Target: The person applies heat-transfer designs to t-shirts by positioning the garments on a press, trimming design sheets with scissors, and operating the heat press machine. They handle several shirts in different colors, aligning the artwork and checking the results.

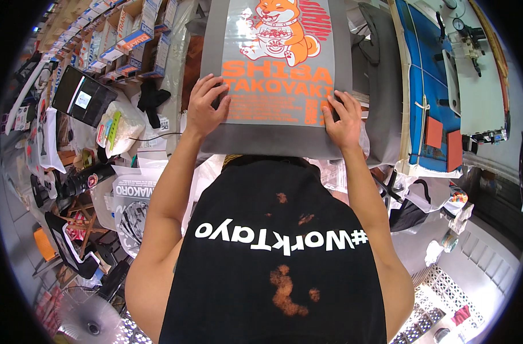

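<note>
A clear film sheet (267, 109) printed with a cartoon dog and orange lettering lies in front of me on dark grey fabric (255, 140). The fabric is spread over a raised flat surface whose kind I cannot make out. At the sheet's lower left edge rests my left hand (207, 107), fingers apart and slightly bent, with the thumb touching the film. My right hand (344, 121) lies at the lower right edge, its fingers spread over the film's border and the fabric. Both hands press from above, and neither is wrapped round anything.
Shelves of cardboard boxes (129, 34) stand at the far left, above a dark-screened device (83, 96). To the right is a blue panel (425, 74) with reddish pads (434, 133) beside a pressure gauge (459, 24). A fan (92, 327) sits low at the left.
</note>
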Demonstrator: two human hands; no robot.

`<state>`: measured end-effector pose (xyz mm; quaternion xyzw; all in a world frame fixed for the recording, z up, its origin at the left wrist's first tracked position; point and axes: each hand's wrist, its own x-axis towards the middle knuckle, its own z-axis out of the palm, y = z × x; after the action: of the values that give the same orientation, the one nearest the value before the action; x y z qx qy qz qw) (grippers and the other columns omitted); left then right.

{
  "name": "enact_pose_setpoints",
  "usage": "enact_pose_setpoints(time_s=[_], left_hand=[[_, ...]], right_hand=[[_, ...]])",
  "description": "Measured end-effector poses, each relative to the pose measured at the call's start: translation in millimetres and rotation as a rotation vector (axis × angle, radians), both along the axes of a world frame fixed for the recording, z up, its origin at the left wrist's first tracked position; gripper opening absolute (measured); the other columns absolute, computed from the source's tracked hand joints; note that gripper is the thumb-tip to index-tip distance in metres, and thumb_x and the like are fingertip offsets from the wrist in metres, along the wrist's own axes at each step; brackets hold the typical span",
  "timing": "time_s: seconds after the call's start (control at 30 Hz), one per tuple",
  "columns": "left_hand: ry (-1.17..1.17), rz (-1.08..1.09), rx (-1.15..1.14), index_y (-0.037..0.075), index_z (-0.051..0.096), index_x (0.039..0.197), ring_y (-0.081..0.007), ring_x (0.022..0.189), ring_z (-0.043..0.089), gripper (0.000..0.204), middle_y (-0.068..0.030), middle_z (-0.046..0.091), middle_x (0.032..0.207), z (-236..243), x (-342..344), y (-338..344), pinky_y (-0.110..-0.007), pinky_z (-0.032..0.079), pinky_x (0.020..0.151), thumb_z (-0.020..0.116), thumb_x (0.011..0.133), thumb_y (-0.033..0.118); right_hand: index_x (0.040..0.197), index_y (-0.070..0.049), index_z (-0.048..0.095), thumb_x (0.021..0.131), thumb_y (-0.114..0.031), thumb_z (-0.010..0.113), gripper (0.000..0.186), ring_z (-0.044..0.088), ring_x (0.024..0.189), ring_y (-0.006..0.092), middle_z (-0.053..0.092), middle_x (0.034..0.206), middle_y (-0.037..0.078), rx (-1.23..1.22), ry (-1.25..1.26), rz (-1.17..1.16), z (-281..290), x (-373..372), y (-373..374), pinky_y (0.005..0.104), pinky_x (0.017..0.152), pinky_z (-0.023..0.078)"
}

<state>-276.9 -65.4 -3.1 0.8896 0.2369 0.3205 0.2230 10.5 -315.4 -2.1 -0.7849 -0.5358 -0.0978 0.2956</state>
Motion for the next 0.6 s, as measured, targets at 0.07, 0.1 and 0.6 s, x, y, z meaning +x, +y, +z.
enact_pose_setpoints(time_s=[0.07,0.1,0.6], left_hand=[[-0.004,0.0,0.001,0.006,0.071,0.102,-0.0328,0.123,0.055,0.025,-0.0104,0.066,0.121,-1,0,0,-0.044,0.042,0.105,0.074,0.078,0.011],[-0.006,0.001,0.001,0.006,0.071,0.102,-0.0328,0.123,0.055,0.025,-0.0104,0.066,0.121,-2,0,0,-0.044,0.042,0.105,0.074,0.078,0.011],[0.251,0.019,0.017,0.007,0.07,0.105,-0.0326,0.122,0.055,0.025,-0.0116,0.064,0.123,21,6,7,-0.041,0.043,0.103,0.071,0.081,0.011]], right_hand=[[0.107,-0.011,0.073,0.08,-0.023,0.076,0.03,0.054,0.122,0.0304,0.064,0.123,0.006,-0.001,-0.001,-0.004,1,-1,0,0.0447,0.101,0.043],[0.107,-0.01,0.073,0.08,-0.021,0.076,0.03,0.054,0.121,0.0314,0.064,0.123,0.007,-0.003,-0.006,-0.001,2,-2,1,0.0447,0.101,0.043],[0.106,-0.01,0.073,0.083,-0.022,0.074,0.027,0.055,0.116,0.0325,0.063,0.121,0.011,-0.035,0.065,-0.058,9,4,4,0.0428,0.099,0.044]])
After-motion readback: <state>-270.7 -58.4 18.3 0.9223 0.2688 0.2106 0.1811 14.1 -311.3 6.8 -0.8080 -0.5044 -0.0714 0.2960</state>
